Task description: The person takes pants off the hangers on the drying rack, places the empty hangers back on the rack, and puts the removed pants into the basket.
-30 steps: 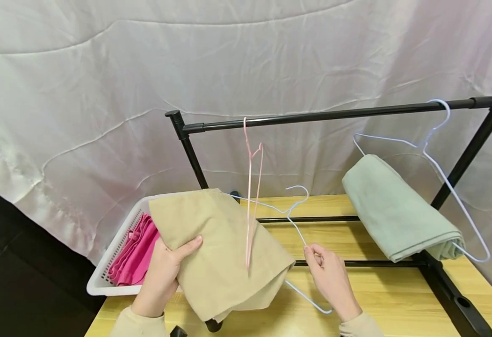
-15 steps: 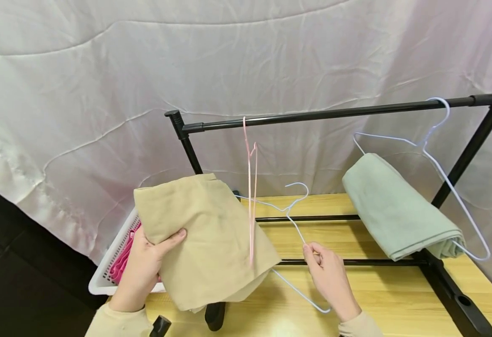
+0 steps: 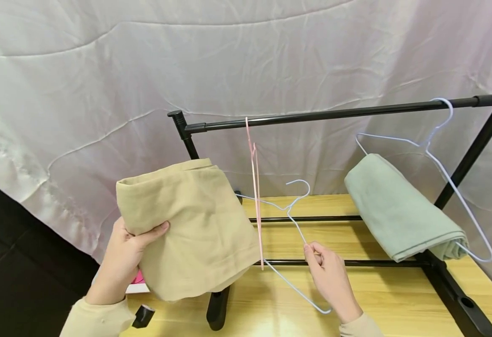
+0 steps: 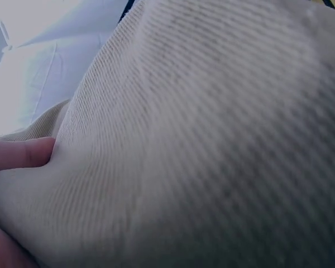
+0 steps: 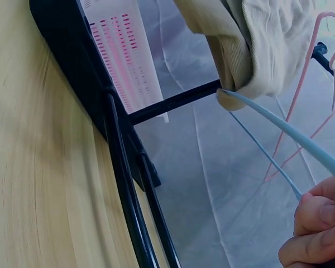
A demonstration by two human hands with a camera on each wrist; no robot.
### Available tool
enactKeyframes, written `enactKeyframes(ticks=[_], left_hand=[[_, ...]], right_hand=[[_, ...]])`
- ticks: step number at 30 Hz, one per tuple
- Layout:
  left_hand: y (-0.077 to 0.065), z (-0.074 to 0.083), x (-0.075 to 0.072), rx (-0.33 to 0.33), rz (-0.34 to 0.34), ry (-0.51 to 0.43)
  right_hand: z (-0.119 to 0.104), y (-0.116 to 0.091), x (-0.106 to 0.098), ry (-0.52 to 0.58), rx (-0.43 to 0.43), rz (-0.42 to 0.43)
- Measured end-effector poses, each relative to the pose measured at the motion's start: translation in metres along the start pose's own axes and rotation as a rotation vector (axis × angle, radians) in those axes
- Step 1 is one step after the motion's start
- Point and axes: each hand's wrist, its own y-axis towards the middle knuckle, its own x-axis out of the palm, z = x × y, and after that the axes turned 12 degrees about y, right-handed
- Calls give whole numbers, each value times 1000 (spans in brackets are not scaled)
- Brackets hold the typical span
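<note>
One green cloth: hung, right of right fingers, which pinch one blue hanger. One beige cloth: unhung, left fingers clamped on it.

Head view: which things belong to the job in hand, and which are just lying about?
In the job:
beige cloth, gripped by the left hand
blue hanger, pinched by the right hand

Untouched, apparently just standing by:
black rack
pink hanger, hooked on the rack
green cloth, draped on a second hanger
white basket, mostly hidden, with something pink inside
</note>
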Motion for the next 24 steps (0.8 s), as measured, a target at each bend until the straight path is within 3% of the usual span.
enactKeyframes(ticks=[10,21,24], left_hand=[[-1,7,-24,58,24,61],[4,7,-54,153,18,269],[5,6,-61,161,21,272]], right_hand=[[-2,-1,-2,9,21,-9],[-3,-2,-6,-3,27,7],[-2,-2,-6,-10,21,10]])
